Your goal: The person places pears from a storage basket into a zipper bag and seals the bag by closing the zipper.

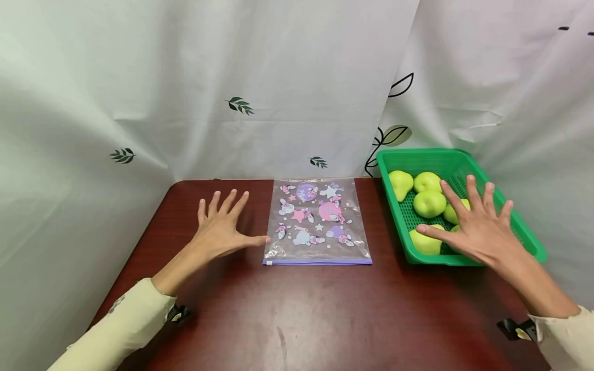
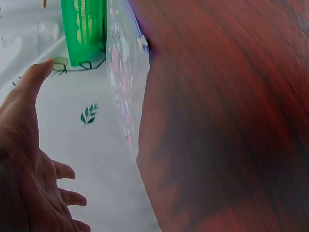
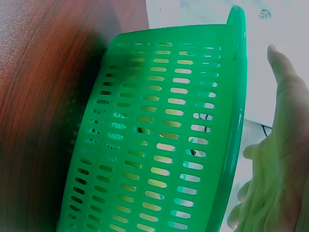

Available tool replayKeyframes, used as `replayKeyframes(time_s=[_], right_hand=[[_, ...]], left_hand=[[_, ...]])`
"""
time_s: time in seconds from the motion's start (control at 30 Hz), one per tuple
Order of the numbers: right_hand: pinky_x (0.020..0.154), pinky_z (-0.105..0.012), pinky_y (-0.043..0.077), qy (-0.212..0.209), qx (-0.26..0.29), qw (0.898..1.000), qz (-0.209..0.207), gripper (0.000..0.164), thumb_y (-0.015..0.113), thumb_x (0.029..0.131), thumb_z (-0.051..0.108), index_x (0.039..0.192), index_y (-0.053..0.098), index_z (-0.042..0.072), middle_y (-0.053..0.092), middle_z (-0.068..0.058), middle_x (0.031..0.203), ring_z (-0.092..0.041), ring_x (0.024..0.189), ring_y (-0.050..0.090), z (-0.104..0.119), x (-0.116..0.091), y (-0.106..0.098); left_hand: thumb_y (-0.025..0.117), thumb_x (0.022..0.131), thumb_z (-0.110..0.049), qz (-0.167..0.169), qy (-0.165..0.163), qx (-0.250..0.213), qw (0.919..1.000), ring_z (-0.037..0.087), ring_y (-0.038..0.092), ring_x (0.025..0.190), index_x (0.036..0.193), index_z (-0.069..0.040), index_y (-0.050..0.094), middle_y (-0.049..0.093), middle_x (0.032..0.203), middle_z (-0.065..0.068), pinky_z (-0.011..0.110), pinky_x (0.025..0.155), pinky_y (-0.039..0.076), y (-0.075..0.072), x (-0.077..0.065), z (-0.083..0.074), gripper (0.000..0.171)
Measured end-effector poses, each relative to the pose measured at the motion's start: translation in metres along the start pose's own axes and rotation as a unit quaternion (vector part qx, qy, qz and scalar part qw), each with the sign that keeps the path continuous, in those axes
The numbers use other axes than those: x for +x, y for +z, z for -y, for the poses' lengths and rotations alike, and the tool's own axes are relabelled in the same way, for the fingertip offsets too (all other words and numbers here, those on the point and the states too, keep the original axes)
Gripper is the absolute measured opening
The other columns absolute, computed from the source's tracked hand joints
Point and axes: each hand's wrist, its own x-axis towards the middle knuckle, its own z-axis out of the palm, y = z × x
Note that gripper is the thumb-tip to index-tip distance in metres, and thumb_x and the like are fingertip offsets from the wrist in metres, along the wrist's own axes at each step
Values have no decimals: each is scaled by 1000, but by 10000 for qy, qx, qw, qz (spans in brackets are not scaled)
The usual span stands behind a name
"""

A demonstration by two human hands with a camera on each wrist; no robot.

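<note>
A clear zip bag [image 1: 319, 221] printed with pink and purple cartoon figures lies flat at the table's back, its purple slider strip [image 1: 320, 262] facing me. My left hand [image 1: 218, 232], fingers spread, hovers over the table just left of the bag; its thumb appears near the bag's left edge, and whether they touch I cannot tell. My right hand [image 1: 482, 232] is spread above a green plastic basket [image 1: 394, 216], holding nothing. Inside the basket are several yellow-green fruits, among them a pear [image 1: 400, 184] and a rounder fruit [image 1: 429, 204]; the hand hides some of them.
The dark reddish wooden table [image 1: 306, 314] ends at a white curtain [image 1: 278, 93] with leaf prints behind it. More curtain hangs along the left side and behind the basket. Slotted side walls of the basket [image 3: 159, 125] fill the right wrist view.
</note>
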Motion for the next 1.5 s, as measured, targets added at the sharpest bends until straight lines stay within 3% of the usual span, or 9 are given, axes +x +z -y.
replayKeyframes(time_s=[0.3,0.47,0.67,0.8,0.9,1.07,1.17,1.33,1.5], right_hand=[[127,-100,-7,-68,19,10000,27,122,69,96,81,183,0,30,-26,-21,185,-71,163,-21,0,1,-3],[126,-100,8,-110,-34,9998,156,122,68,96,81,183,-1,31,-23,-25,185,-73,164,-14,2,3,-5],[107,-102,37,-9,-212,9983,537,122,64,96,87,183,1,28,-8,-33,187,-79,158,17,5,6,-11],[94,-98,47,33,-272,9976,641,121,62,95,89,184,7,26,2,-34,186,-81,150,28,7,7,-14],[91,-96,48,28,-276,9974,665,120,61,96,89,184,12,24,7,-35,185,-80,149,29,7,7,-14],[94,-97,49,-5,-302,9967,757,116,60,97,88,182,20,20,14,-38,182,-80,149,29,8,8,-14],[96,-97,48,-1,-341,9962,803,115,59,98,88,181,25,17,18,-40,180,-79,149,29,9,9,-13],[99,-99,47,31,-379,9955,862,114,56,98,90,179,31,13,24,-40,177,-76,151,30,10,10,-11],[103,-100,44,-12,-389,9954,876,113,57,99,89,177,35,10,24,-41,177,-77,152,29,10,12,-10]], left_hand=[[81,77,-86,369,303,-255,9985,48,20,174,180,-18,32,33,185,19,75,146,10,4,1,-25,133],[84,75,-83,234,701,-416,9964,45,39,165,175,-14,43,49,174,20,75,140,29,8,2,-40,128],[87,75,-78,190,1004,-469,9937,42,55,152,167,-14,56,61,161,19,70,132,44,16,5,-55,116],[90,78,-72,353,1166,-445,9916,43,62,143,162,-15,63,65,158,20,66,124,56,17,5,-66,105],[92,79,-67,430,1310,-493,9892,42,66,138,157,-14,68,69,153,20,62,117,63,18,6,-72,98],[94,82,-58,560,1464,-644,9855,36,70,140,146,-12,76,75,148,15,57,120,64,26,8,-78,81],[96,84,-50,630,1597,-745,9823,32,74,134,137,-10,80,80,141,11,53,116,67,32,8,-82,68],[95,88,-35,756,1935,-827,9747,28,80,117,129,-9,84,85,124,9,49,101,72,39,8,-93,49],[92,91,-27,731,2346,-664,9671,23,77,103,124,-12,87,86,117,6,43,85,70,43,8,-104,36]])
